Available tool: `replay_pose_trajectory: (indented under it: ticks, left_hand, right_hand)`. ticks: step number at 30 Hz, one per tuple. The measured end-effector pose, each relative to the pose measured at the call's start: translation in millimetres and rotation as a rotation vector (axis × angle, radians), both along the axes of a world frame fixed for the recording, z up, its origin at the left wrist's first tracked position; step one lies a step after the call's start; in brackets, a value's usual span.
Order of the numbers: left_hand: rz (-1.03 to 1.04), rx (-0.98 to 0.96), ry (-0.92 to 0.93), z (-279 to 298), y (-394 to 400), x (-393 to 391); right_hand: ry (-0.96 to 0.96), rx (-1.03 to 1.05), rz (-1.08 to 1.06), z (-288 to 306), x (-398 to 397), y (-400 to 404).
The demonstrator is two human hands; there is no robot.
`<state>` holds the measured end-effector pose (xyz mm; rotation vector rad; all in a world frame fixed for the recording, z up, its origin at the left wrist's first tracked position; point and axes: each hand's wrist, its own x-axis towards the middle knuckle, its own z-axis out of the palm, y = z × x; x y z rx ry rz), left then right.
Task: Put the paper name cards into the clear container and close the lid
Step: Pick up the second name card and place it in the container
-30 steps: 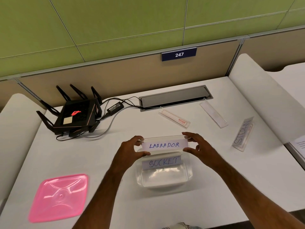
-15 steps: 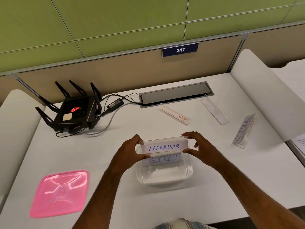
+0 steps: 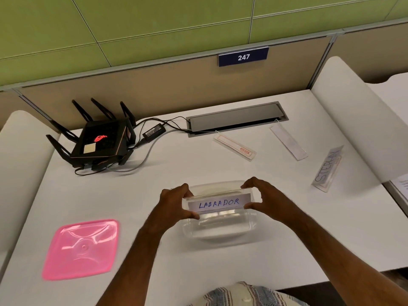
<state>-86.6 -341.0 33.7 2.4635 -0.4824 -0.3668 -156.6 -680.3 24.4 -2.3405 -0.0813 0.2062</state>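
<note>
The clear container (image 3: pixel 218 226) sits on the white tabletop (image 3: pixel 154 195), open, and serves as the reference point. Directly over its opening, the LABRADOR name card (image 3: pixel 218 204) is held level, lettering facing the camera, its lower edge at about rim height; whether it touches the container cannot be told. The left hand (image 3: pixel 174 204) pinches the card's left end between curled fingers and thumb, and the right hand (image 3: pixel 262 199) pinches the right end the same way. The pink lid (image 3: pixel 81 248) lies flat on the tabletop to the left of the container and well apart from it. Beyond the container to the right lie three more name cards: one with a red mark (image 3: pixel 235 147), one blank-faced (image 3: pixel 288 142), and, farthest right, the STEPHAN card (image 3: pixel 327 167). A black router (image 3: pixel 99 142) with raised antennas stands beyond the container to the left, and a grey cable hatch (image 3: pixel 236 118) sits beyond it at the partition.
</note>
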Motion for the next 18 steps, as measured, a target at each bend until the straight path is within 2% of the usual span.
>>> replay_pose_trajectory:
  ticks: [6,12,18]
  left_hand:
    - [-0.053,0.034,-0.06,-8,-1,-10]
    - [-0.097,0.123,0.03,-20,-1,-13]
    - [-0.131,0.208,0.027,-28,-5,-12]
  right_hand:
    - [0.029,-0.079,0.066,-4,0,0]
    - [-0.007,-0.266,0.204,-17,0,2]
    - [-0.058,-0.433,0.283,-22,1,9]
